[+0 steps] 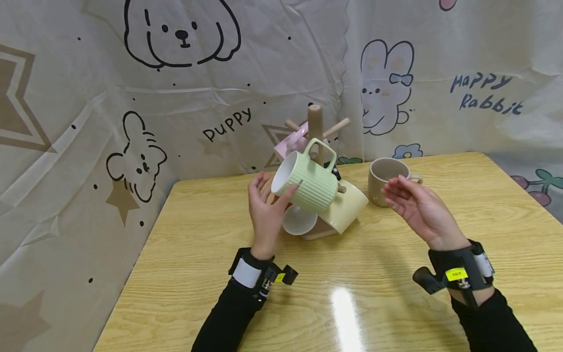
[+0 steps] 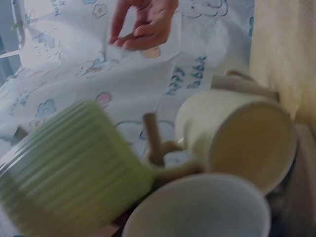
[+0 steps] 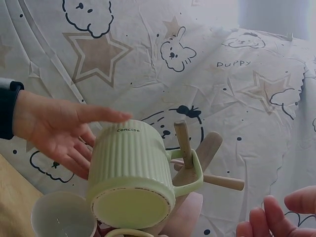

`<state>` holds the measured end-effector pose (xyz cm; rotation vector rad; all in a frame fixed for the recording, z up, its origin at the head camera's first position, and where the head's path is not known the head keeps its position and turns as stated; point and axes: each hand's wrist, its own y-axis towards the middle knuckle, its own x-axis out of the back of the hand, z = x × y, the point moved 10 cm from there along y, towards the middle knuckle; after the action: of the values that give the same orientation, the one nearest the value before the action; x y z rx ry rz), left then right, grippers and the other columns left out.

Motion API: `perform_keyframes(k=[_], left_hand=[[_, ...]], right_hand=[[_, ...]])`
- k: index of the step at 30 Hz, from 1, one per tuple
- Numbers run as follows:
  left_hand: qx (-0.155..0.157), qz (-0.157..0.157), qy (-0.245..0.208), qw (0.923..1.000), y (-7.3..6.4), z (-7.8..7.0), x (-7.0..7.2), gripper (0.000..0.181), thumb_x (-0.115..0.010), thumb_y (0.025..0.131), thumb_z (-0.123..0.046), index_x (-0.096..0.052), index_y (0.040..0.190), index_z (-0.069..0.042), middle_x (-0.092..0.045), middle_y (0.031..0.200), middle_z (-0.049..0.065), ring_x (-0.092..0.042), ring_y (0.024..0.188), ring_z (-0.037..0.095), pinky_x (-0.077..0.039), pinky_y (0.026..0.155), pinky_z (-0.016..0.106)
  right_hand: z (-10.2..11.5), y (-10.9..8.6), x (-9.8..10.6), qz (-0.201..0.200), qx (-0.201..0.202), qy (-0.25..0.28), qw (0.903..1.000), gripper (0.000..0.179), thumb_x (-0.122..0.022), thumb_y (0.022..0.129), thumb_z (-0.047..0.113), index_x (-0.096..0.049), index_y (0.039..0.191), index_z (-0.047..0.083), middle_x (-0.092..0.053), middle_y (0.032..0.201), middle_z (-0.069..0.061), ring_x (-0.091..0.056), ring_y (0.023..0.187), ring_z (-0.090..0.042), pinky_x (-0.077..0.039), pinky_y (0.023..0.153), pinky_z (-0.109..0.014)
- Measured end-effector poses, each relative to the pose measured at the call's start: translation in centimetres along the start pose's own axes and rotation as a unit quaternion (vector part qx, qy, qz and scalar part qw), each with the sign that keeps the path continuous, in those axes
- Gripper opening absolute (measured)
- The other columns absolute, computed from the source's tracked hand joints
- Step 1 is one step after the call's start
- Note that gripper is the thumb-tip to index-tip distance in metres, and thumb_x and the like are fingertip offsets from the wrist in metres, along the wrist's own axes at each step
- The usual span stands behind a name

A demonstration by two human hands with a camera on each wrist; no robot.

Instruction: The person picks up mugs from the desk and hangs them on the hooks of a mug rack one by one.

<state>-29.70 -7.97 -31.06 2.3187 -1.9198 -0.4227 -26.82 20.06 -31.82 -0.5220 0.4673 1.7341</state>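
A ribbed green mug [image 1: 311, 182] marked "concise" is tilted at the wooden mug rack [image 1: 314, 117], mouth to the left. In the right wrist view a peg [image 3: 183, 140] passes through its handle loop. My left hand [image 1: 266, 210] is at the mug's mouth end, thumb laid along its side near the rim, fingers spread beside it. My right hand [image 1: 422, 210] is raised in the air, fingers loosely extended and holding nothing, close to a taupe mug [image 1: 378, 188] standing on the table. Below the green mug are a pale yellow mug [image 1: 345, 208] and a white-lined mug [image 1: 300, 220].
A pink mug [image 1: 286, 145] hangs at the back of the rack, partly hidden by the post. More rack pegs [image 1: 336, 127] stick out near the top. The wood-grain table [image 1: 211, 254] meets a printed cloth backdrop [image 1: 211, 83] behind.
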Motion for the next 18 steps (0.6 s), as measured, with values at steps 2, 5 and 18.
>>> perform_keyframes(k=[2,5,18], left_hand=[[-0.002,-0.015,-0.01,0.9998,0.4,-0.5,1.5,0.069,-0.069,0.078,-0.023,-0.034,0.135,-0.007,-0.039,0.135,0.011,-0.045,0.125,0.024,-0.043,0.1,0.04],[0.003,-0.025,-0.015,0.9996,1.3,-1.2,4.0,0.059,-0.063,0.083,-0.026,-0.038,0.132,-0.005,-0.043,0.131,0.01,-0.047,0.121,0.023,-0.042,0.1,0.042],[0.079,0.233,0.427,0.8701,2.1,0.1,7.3,0.06,-0.058,0.087,-0.045,-0.047,0.131,-0.007,-0.056,0.123,0.017,-0.054,0.113,0.034,-0.047,0.09,0.045]], right_hand=[[0.0,0.0,0.1,-0.001,0.001,0.003,1.0,0.022,-0.044,0.097,0.016,-0.065,0.095,0.009,-0.067,0.094,-0.002,-0.064,0.09,-0.011,-0.051,0.081,-0.021],[0.1,0.1,0.3,-0.003,0.003,0.003,1.0,0.022,-0.045,0.097,0.015,-0.065,0.095,0.008,-0.067,0.094,-0.002,-0.064,0.09,-0.011,-0.051,0.082,-0.021],[-0.6,1.0,1.8,-0.028,0.004,-0.044,0.9986,0.018,-0.05,0.095,0.016,-0.067,0.093,0.011,-0.067,0.094,0.001,-0.064,0.088,-0.009,-0.051,0.08,-0.019]])
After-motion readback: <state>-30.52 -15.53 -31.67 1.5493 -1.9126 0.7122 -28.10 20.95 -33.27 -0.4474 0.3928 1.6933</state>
